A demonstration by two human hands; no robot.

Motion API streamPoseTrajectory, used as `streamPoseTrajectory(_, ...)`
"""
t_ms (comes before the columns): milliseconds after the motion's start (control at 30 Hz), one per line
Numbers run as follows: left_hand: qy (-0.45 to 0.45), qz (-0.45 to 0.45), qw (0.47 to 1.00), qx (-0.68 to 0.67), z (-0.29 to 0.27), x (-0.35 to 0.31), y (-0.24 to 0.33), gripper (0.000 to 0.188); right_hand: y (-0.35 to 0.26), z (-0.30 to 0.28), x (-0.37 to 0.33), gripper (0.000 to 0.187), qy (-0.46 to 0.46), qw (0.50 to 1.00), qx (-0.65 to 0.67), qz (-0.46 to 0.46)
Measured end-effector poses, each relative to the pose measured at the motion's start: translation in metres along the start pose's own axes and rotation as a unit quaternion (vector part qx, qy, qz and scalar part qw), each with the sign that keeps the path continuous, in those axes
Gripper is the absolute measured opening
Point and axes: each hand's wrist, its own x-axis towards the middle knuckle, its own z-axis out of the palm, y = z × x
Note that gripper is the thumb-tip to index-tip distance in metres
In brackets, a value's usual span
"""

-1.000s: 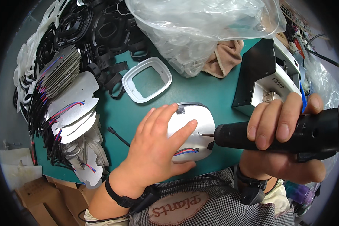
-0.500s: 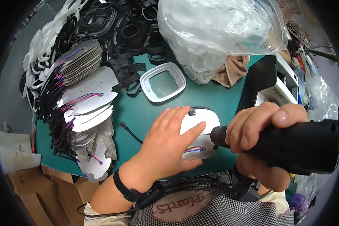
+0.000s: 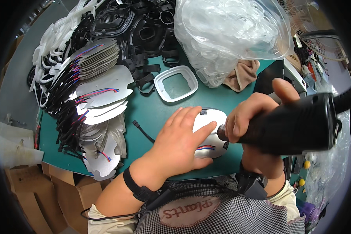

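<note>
A white plate-like part (image 3: 210,117) with a black rim and red and blue wires lies on the green table in front of me. My left hand (image 3: 179,142) rests over its left side, fingers spread, pressing on it. In my right hand (image 3: 247,117) is a black electric screwdriver (image 3: 296,126), its nose over the right side of the plate. The screwdriver's tip is hidden from sight. A black cable with a plug (image 3: 142,130) runs out from beneath my left hand.
A white square frame (image 3: 176,97) lies beyond my hands. Stacked silvery plates with wires (image 3: 105,84) stand at the left, with black moulded parts (image 3: 146,33) behind. A plastic bag of clear parts (image 3: 230,35), a brown cloth (image 3: 241,74) and a black-and-white box (image 3: 275,74) are at the right.
My right hand and the screwdriver have moved closer over the plate, and my right thumb has lifted off the tool. My left hand stays on the plate. The whole view has shifted slightly.
</note>
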Motion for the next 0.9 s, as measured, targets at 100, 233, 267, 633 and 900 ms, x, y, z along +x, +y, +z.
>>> streamPoseTrajectory(100, 0.011, -0.001, 1.000, -0.001, 0.005, 0.000, -0.001, 0.076, 0.000, 0.005, -0.003, 0.100, 0.134, 0.990, -0.027, 0.019)
streamPoseTrajectory(233, 0.007, -0.007, 1.000, 0.005, 0.007, 0.001, 0.001, 0.078, -0.003, -0.024, -0.009, 0.102, 0.237, 0.968, 0.047, -0.068)
streamPoseTrajectory(267, 0.005, 0.004, 1.000, 0.000, 0.006, 0.001, 0.000, 0.078, -0.013, -0.033, -0.009, 0.095, 0.247, 0.965, 0.012, -0.091)
streamPoseTrajectory(633, -0.010, -0.009, 0.999, 0.053, 0.002, 0.007, 0.014, 0.082, -0.065, -0.114, -0.032, 0.076, 0.395, 0.885, -0.195, -0.151)
streamPoseTrajectory(900, -0.012, -0.003, 0.998, 0.058, 0.005, 0.010, 0.015, 0.085, -0.061, -0.121, -0.041, 0.073, 0.397, 0.885, -0.191, -0.149)
